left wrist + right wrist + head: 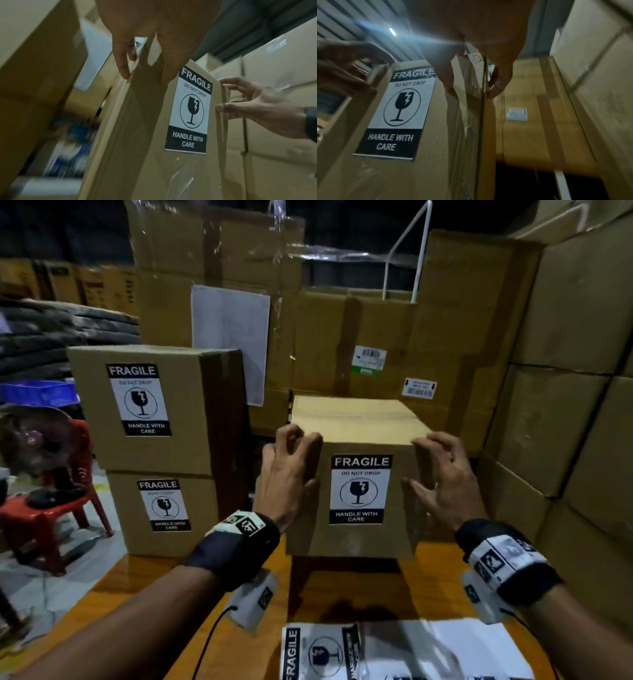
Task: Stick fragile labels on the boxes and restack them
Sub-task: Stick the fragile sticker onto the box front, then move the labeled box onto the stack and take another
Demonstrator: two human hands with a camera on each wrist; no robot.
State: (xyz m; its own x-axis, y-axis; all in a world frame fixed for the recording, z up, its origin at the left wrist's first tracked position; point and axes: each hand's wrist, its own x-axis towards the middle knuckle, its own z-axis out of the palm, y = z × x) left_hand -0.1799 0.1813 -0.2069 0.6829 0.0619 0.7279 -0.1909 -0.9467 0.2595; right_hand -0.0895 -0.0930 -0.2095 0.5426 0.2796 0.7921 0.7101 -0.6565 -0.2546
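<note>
A cardboard box [356, 422] stands at the far edge of the wooden table [137, 594], with a black-and-white FRAGILE label [359, 489] stuck on its front face. My left hand [291, 470] grips its upper left corner, fingers curled over the top and thumb on the front. My right hand [442, 474] grips the upper right edge in the same way. The left wrist view shows my left hand [146, 75] astride the box's left edge beside the label [190, 111]. In the right wrist view my right hand [471, 89] straddles the right edge. Loose label sheets [322, 652] lie near me.
Two labelled boxes stand stacked at the left, one [191, 405] on top of the other [202, 508]. Large cartons [565, 337] wall in the back and right. A red plastic chair [51, 515] with a fan [34, 440] stands on the floor at the left.
</note>
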